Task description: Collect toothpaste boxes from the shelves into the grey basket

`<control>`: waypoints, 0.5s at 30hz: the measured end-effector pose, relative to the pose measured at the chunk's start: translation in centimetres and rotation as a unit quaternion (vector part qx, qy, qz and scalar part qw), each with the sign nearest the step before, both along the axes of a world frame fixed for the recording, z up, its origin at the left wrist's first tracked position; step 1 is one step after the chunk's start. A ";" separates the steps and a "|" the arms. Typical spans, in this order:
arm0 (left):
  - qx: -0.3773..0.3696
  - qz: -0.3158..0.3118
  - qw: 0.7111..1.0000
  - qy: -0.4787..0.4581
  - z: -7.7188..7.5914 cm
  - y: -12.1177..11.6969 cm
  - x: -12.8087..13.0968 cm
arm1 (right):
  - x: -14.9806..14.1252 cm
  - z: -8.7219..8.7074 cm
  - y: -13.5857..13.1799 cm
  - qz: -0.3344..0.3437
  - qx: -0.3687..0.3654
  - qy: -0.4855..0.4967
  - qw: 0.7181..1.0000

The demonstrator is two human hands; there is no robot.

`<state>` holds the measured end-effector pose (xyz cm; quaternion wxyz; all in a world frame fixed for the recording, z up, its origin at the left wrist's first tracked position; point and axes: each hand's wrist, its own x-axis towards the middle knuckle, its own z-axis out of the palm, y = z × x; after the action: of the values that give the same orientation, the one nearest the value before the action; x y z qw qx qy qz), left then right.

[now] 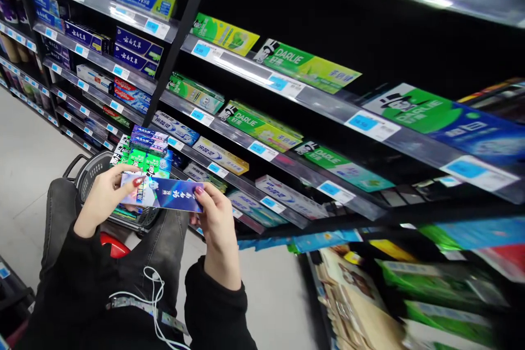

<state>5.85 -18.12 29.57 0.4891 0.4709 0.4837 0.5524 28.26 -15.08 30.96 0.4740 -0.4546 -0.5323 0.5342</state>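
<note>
A long blue-and-purple toothpaste box (pixel 170 194) is held level in front of me, one end in each hand. My left hand (pixel 102 196) grips its left end, thumb on top. At the right end, the thumb of my right hand (pixel 214 208) presses on the top face, with the other fingers underneath. Beneath the box, between my knees, stands a dark grey basket (pixel 88 175) stacked with green Darlie boxes (pixel 143 163) and purple-blue boxes (pixel 150 138). Part of the basket's load is hidden behind my hands and the held box.
Shelves (pixel 246 134) of toothpaste boxes run along the front and right, with price tags on their edges. Blurred green packages (pixel 435 284) fill the lower right. A red object (pixel 114 245) shows under the basket. A white cord (pixel 155 295) hangs over my lap.
</note>
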 end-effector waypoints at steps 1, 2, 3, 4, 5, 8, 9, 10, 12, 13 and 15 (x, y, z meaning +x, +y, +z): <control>-0.036 -0.009 0.999 -0.009 -0.2 0.2 0.0 | -0.2 0.0 0.0 0.001 -0.022 0.000 1.000; -0.059 -0.016 0.998 -0.017 -0.3 0.3 0.0 | -0.3 0.0 0.1 0.001 -0.033 -0.001 0.999; -0.072 -0.019 0.997 -0.023 -0.4 0.4 0.0 | -0.4 0.0 0.1 0.002 -0.040 0.000 0.999; -0.075 -0.020 0.997 -0.025 -0.5 0.5 0.0 | -0.5 0.0 0.0 0.003 -0.045 0.001 0.999; -0.074 -0.019 0.997 -0.025 -0.5 0.5 0.0 | -0.5 -0.1 0.0 0.003 -0.049 0.002 0.999; -0.068 -0.016 0.997 -0.025 -0.5 0.5 0.0 | -0.4 -0.3 -0.1 0.005 -0.051 0.007 0.999; -0.064 -0.013 0.998 -0.023 -0.4 0.5 0.1 | -0.3 -0.4 -0.2 0.008 -0.049 0.007 0.999; -0.055 -0.007 0.998 -0.020 -0.4 0.5 0.1 | -0.2 -0.5 -0.2 0.010 -0.044 0.008 0.999; -0.017 0.015 1.000 -0.014 -0.3 0.4 0.2 | 0.2 -0.7 -0.1 0.011 -0.014 0.009 1.000; 0.010 0.029 0.999 -0.012 -0.3 0.4 0.2 | 0.5 -0.8 0.0 0.009 0.014 0.011 1.000; 0.067 0.051 0.996 -0.011 -0.2 0.3 0.1 | 1.2 -0.9 0.1 0.007 0.081 0.009 0.997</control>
<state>5.92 -17.79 29.38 0.4332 0.4710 0.4636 0.6129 29.44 -15.00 30.04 0.5104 -0.4060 -0.5723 0.4971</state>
